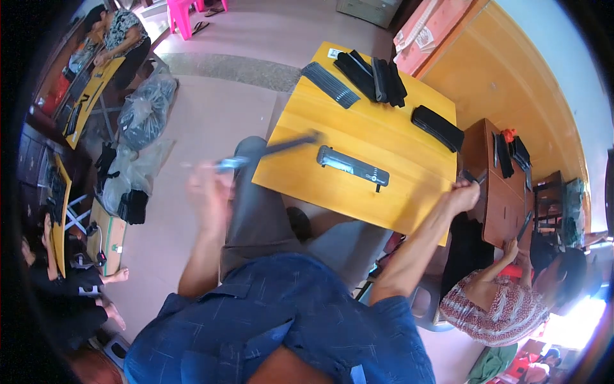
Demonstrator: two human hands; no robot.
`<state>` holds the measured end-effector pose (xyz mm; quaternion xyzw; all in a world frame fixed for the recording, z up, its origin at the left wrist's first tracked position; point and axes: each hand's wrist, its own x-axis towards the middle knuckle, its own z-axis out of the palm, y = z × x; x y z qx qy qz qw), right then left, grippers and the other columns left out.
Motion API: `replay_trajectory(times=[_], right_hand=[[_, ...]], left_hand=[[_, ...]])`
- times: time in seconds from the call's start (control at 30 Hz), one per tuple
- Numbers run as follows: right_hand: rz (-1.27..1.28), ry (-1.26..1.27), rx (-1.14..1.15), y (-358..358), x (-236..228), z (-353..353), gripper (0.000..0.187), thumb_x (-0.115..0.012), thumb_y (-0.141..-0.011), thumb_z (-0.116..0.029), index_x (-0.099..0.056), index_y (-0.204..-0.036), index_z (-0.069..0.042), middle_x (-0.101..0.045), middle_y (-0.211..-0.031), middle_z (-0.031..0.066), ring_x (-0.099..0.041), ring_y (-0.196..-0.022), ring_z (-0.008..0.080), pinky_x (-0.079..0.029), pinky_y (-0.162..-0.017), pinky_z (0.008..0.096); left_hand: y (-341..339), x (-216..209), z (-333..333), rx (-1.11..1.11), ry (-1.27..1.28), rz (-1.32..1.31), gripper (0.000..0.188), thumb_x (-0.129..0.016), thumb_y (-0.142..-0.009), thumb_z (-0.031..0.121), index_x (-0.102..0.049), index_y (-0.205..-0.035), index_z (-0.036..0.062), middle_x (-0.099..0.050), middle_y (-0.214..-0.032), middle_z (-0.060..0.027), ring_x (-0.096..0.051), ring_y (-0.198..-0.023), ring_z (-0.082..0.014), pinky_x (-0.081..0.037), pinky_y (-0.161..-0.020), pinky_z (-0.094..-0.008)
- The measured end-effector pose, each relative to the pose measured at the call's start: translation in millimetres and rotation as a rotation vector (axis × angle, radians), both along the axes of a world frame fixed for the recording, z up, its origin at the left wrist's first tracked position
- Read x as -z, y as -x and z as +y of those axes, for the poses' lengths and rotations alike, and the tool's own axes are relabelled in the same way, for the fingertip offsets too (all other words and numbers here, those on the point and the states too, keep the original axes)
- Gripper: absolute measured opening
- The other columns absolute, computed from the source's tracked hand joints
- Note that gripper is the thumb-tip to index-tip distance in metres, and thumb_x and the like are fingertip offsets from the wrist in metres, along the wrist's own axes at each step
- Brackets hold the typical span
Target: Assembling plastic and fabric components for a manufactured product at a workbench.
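Observation:
Smeared by motion, my left hand (212,192) is raised left of the yellow table (300,171), closed on a long dark strip (291,143) with a shiny pale-blue part near my fingers. The strip's far end reaches over the table's left edge. My right hand (464,195) is closed at the table's right edge, pinching a small dark piece (472,178) whose kind I cannot make out. Between my hands lies a narrow dark-grey card sleeve (352,169) with a glossy window and small black tabs.
Grey flat strips (329,84) lie in a row at the table's far side, beside folded black fabric bands (377,77). A black bundle (438,128) is at the right. Co-workers sit at other tables on both sides. Plastic bags (148,109) stand on the floor at left.

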<state>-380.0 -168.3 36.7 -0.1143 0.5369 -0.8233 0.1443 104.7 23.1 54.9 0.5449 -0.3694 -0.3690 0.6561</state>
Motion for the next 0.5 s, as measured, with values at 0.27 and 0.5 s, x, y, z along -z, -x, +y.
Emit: replay_trajectory(times=[0.27, 0.5], right_hand=[[0.467, -0.108, -0.231, 20, 10, -3, 0.021, -0.055, -0.101, -0.02, -0.056, -0.084, -0.007, -0.056, -0.068, 0.0014, -0.051, -0.054, 0.0091, -0.042, -0.047, 0.0249], [0.985, -0.94, -0.147, 52, 76, -7, 0.04, -0.053, -0.102, -0.043, -0.068, -0.091, -0.009, -0.074, -0.09, 0.0199, -0.069, -0.085, 0.0452, -0.053, -0.074, 0.0547]], left_hand=[[-50, 21, 1, -0.045, 0.077, -0.079, 0.037, -0.049, -0.112, 0.03, -0.053, -0.081, 0.0113, -0.055, -0.065, 0.0005, -0.042, -0.051, -0.0038, -0.032, -0.046, -0.0208], [2, 31, -18, 0.194, -0.048, 0.003, 0.036, -0.049, -0.112, 0.032, -0.056, -0.082, 0.0113, -0.058, -0.065, -0.0002, -0.044, -0.051, -0.0037, -0.033, -0.047, -0.0207]])
